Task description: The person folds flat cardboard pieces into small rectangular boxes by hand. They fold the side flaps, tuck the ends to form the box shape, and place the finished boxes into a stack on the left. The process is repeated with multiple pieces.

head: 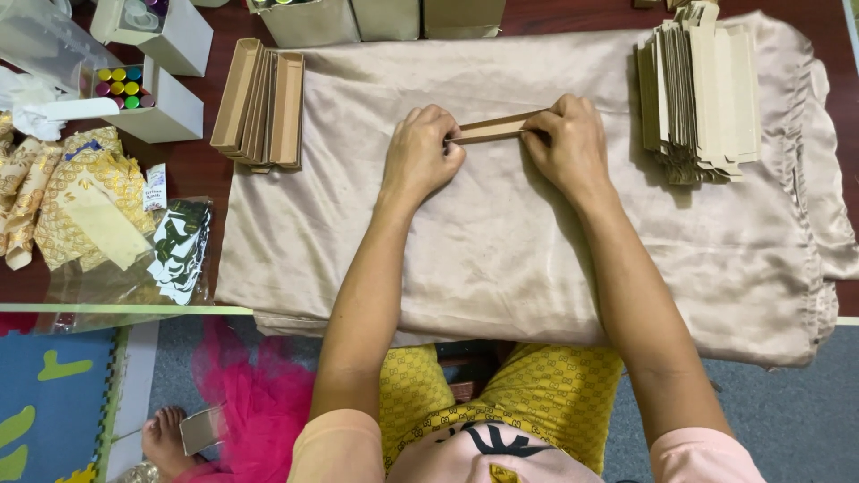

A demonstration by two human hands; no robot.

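**Cardboard strip held at both ends**

Head view: left hand (420, 148) and right hand (568, 141) pinch opposite ends of a cardboard strip (494, 128) above the satin cloth (501, 259), probably for folding; flat blanks (700, 94) lie right, folded trays (261, 105) left

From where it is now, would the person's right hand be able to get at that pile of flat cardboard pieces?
Probably yes. The right hand lies beside the pile of flat cardboard pieces on the cloth, with only bare fabric between them. But it grips a narrow cardboard strip with the left hand, so it must let go first.
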